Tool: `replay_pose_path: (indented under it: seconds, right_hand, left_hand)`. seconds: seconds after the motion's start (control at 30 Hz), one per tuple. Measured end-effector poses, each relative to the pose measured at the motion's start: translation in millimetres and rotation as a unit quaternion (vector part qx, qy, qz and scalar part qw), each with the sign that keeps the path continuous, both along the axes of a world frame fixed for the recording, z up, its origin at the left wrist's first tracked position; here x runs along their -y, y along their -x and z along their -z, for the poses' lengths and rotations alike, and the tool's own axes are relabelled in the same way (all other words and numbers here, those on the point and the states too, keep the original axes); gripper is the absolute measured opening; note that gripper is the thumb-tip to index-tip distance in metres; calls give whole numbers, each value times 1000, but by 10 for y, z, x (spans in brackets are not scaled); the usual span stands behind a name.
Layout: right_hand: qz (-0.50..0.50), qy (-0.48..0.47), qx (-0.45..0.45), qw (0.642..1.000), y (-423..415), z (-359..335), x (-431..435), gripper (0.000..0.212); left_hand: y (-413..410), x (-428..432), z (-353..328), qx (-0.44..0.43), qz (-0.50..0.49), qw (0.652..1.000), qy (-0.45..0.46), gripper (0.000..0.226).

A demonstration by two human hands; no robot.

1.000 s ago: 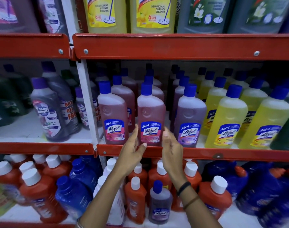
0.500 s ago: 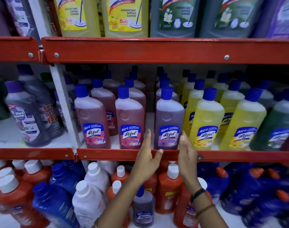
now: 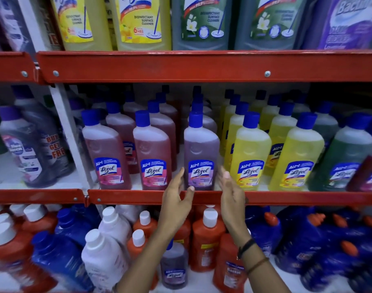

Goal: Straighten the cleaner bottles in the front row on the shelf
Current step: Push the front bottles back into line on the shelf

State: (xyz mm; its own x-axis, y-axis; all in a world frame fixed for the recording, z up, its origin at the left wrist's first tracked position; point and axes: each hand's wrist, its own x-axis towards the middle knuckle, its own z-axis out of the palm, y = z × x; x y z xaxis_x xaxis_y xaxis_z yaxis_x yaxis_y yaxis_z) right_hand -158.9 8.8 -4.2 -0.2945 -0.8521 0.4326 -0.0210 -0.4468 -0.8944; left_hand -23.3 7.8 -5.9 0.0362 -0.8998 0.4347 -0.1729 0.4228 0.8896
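The middle shelf's front row holds blue-capped cleaner bottles: two pink ones (image 3: pixel 105 157) (image 3: pixel 153 159), a purple one (image 3: pixel 201 153), two yellow ones (image 3: pixel 249 157) (image 3: pixel 297 161) and a green one (image 3: pixel 341 163). My left hand (image 3: pixel 176 197) is raised just left of the purple bottle's base, fingers apart, thumb over the red shelf lip (image 3: pixel 138 196). My right hand (image 3: pixel 229 191) stands just right of the same bottle, palm inward. Neither hand grips it; the fingertips are level with its label.
Big yellow, green and purple cleaner jugs stand on the top shelf (image 3: pixel 202 66). Dark bottles (image 3: pixel 28 153) sit left of the white upright (image 3: pixel 68 132). The bottom shelf holds crowded orange (image 3: pixel 206 237), white (image 3: pixel 104 259) and blue (image 3: pixel 60 263) bottles under my forearms.
The view has slid right along the row. Both hands shifted from around the second pink bottle to either side of the purple bottle, staying open.
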Motion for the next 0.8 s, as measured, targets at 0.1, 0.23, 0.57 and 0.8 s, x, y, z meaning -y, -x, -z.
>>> replay_pose_path:
  seconds: [0.1, 0.23, 0.57, 0.8]
  right_hand:
    - [124, 105, 25, 986, 265, -18, -141, 43]
    - [176, 104, 10, 979, 729, -28, -119, 49]
    - [10, -17, -5, 1000, 1049, -116, -12, 35]
    - [18, -8, 7, 1000, 1098, -33, 25, 45]
  left_hand:
    - [225, -174, -61, -77, -79, 989, 99, 35]
    - [601, -199, -122, -37, 29, 997, 59, 38]
    - [926, 113, -40, 84, 160, 979, -97, 76]
    - [931, 117, -132, 67, 191, 973, -111, 76]
